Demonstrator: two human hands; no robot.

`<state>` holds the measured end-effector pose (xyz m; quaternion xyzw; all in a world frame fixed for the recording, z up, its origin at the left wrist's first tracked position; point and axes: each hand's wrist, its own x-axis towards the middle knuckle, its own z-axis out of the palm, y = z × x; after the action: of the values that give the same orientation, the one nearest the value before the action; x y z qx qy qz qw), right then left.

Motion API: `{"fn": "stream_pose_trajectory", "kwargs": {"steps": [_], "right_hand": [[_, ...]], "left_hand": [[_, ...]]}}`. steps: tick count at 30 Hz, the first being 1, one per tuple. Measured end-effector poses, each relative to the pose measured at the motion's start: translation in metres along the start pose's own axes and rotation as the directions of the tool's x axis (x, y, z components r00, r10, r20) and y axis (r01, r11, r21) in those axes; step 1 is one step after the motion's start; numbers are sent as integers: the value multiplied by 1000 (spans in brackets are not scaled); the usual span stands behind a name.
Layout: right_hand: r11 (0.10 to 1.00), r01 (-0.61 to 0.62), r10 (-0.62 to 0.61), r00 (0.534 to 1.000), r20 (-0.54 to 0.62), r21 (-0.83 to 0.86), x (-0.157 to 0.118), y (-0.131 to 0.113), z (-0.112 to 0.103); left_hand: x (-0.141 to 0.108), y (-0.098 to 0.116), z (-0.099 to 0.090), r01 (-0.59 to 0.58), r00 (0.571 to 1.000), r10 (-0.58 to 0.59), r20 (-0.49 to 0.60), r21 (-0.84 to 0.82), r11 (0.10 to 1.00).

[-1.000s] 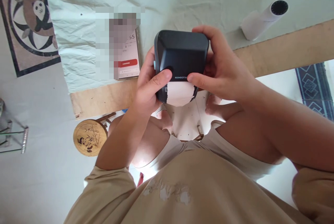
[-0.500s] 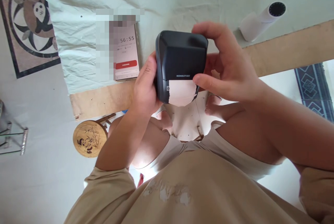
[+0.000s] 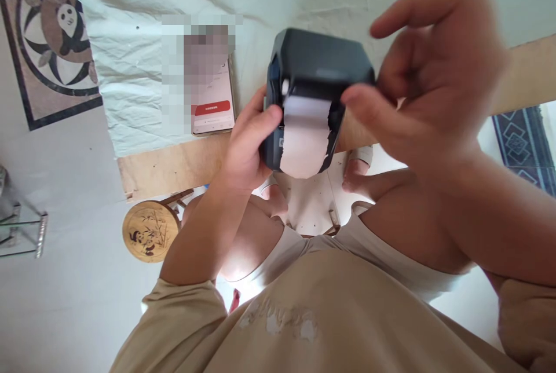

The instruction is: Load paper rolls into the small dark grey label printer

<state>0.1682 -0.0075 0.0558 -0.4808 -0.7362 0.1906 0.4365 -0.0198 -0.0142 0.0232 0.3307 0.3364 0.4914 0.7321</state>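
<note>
A black label printer (image 3: 321, 60) is held up over the table's front edge, its lid raised. A strip of white label paper (image 3: 306, 135) runs down its front and curls over the lower edge. My left hand (image 3: 249, 147) is wrapped round the printer's left side, the thumb on its front. At the right, my right hand (image 3: 438, 72) has its thumb and index finger spread, with nothing seen between them. The thumb tip is by the lid's lower right corner; whether it touches is unclear.
A phone (image 3: 212, 95) lies on the pale green cloth (image 3: 130, 60) left of the printer. The table's bare wooden edge (image 3: 174, 167) runs below the cloth. A round wooden stool (image 3: 150, 230) stands on the floor at the lower left, near my legs.
The printer's lid has swung up, baring more label paper. My right hand has moved right and up, its fingers opening away from the printer. My left thumb has shifted onto the printer's front.
</note>
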Motion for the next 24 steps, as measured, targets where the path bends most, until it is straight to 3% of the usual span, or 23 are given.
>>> {"fn": "stream_pose_trajectory", "kwargs": {"steps": [3,6,8,10,13,16,20,22,24], "right_hand": [[1000,-20,24,980,-196,23,2,-6,1],[999,22,-10,970,-243,48,2,-4,4],[995,85,-92,984,-154,-52,0,-1,5],[962,113,-108,994,31,-247,-1,-1,6],[855,60,75,969,237,-515,-2,-5,7],[810,26,197,929,313,-586,0,-10,7],[850,-42,263,897,355,-524,0,-13,5],[926,-98,233,909,345,-365,0,-14,-1],[979,-178,200,912,357,-96,0,-12,-10]], "left_hand": [[0,-2,-4,-22,999,21,29,46,999],[-1,-3,-5,-36,998,34,43,58,998],[-1,-4,-6,-36,998,32,60,70,997],[-1,-5,-8,-35,997,29,68,91,995],[0,-8,-11,-85,993,75,89,124,989],[-1,-7,-10,-76,993,60,97,173,982],[-2,-4,-7,-39,997,24,72,227,973],[-2,-3,-7,-30,997,13,76,226,974],[-1,-3,-7,-43,996,27,85,196,980]]}}
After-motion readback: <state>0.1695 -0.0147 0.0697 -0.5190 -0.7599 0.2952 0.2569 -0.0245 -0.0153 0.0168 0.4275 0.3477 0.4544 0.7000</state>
